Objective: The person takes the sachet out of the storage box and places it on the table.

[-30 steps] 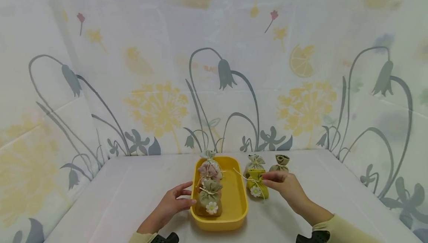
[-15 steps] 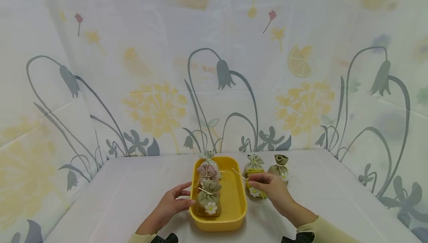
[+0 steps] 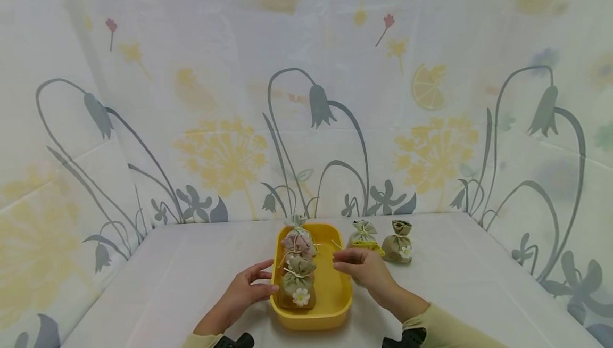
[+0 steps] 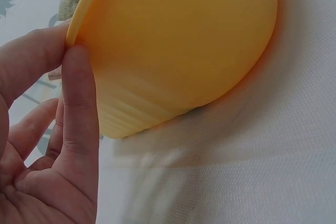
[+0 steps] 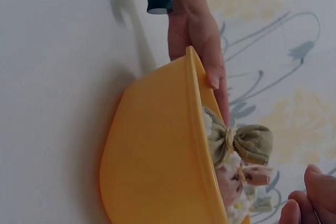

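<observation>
My left hand (image 3: 245, 292) pinches the left rim of a yellow tray (image 3: 330, 305) between thumb and fingers, as the left wrist view shows up close. A green-brown pouch (image 3: 299, 279) with a white flower stands in the tray's left half. Behind it are a pink pouch (image 3: 297, 242) and a pale pouch (image 3: 297, 221). My right hand (image 3: 373, 276) is at the tray's right edge, fingers bent. It covers most of a yellow-green pouch (image 3: 375, 247). A loose string (image 3: 337, 245) shows just above its fingertips; I cannot tell whether they hold it.
Right of the tray, a pale green pouch (image 3: 363, 230) stands behind the yellow-green one. Farther right is an olive pouch (image 3: 398, 247) with a white flower. A white cloth with printed flowers (image 3: 421, 167) hangs behind the white table (image 3: 460, 263).
My right hand has moved left across the yellow-green pouch to the tray's edge, hiding its flower. The olive pouch has come fully into sight. My left hand stays on the rim.
</observation>
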Demonstrator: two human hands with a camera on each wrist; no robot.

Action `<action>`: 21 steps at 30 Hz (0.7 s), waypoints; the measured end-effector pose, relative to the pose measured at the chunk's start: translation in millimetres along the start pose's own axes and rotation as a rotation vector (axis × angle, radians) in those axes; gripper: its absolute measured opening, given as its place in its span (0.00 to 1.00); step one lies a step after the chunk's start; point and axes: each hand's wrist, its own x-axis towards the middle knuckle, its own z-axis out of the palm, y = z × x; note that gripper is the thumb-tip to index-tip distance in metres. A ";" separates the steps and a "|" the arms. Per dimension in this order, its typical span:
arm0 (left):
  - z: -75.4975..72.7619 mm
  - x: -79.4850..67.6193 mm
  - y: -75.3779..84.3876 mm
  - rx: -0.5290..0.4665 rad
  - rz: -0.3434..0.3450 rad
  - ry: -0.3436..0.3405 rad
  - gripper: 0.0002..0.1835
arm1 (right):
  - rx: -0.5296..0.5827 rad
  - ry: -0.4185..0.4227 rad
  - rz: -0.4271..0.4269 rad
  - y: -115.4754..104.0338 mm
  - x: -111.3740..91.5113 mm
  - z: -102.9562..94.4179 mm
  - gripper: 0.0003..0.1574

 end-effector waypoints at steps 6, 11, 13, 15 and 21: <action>0.3 -0.8 0.1 -0.012 0.018 -0.011 0.39 | 0.017 -0.046 -0.003 -1.0 0.9 12.3 0.20; 0.4 -1.4 -0.2 -0.015 0.016 -0.008 0.39 | -0.001 -0.084 -0.003 0.4 3.7 20.9 0.22; 0.3 -1.3 -0.6 -0.016 0.014 -0.007 0.39 | -0.011 -0.092 -0.005 1.1 4.4 24.0 0.22; 0.2 -0.9 -1.0 -0.018 0.014 -0.007 0.39 | -0.026 -0.101 0.000 1.1 4.7 26.6 0.22; 0.3 -0.4 0.0 -0.015 0.010 -0.008 0.39 | -0.092 -0.118 0.037 -0.3 7.8 32.8 0.24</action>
